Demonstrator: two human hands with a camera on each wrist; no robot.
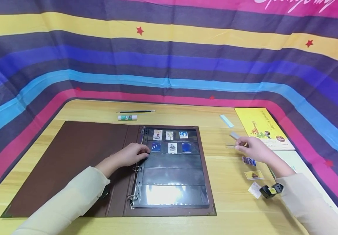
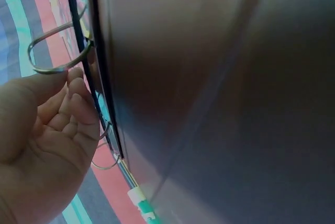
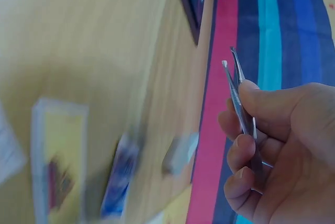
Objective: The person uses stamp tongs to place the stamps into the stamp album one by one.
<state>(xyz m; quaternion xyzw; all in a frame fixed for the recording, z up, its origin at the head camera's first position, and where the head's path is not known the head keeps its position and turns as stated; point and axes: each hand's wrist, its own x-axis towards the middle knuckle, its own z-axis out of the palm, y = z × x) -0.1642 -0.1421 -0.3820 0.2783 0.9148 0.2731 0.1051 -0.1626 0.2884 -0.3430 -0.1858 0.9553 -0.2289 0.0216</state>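
An open brown binder album (image 1: pixel 95 147) lies on the table, its clear pocket page (image 1: pixel 172 178) held by metal rings. Several stamps (image 1: pixel 172 148) fill its top two rows. My left hand (image 1: pixel 130 154) rests at the page's ring side, fingers loosely curled; in the left wrist view its fingertips are by a metal ring (image 2: pixel 49 70). My right hand (image 1: pixel 254 149) holds metal tweezers (image 3: pixel 238 96) above the table, right of the album. The tips stand apart with nothing between them. Below that hand lie a blue stamp (image 1: pixel 249 161), a yellow stamp (image 1: pixel 254 175) and a pale stamp (image 1: pixel 254 190).
Behind the album are a glue stick (image 1: pixel 127 117) and a dark pencil (image 1: pixel 136 111). A light blue strip (image 1: pixel 226 121) and a small grey block (image 1: pixel 234 135) lie near the right hand. A yellow booklet (image 1: pixel 260 125) and a pale sheet (image 1: pixel 289 163) line the right edge.
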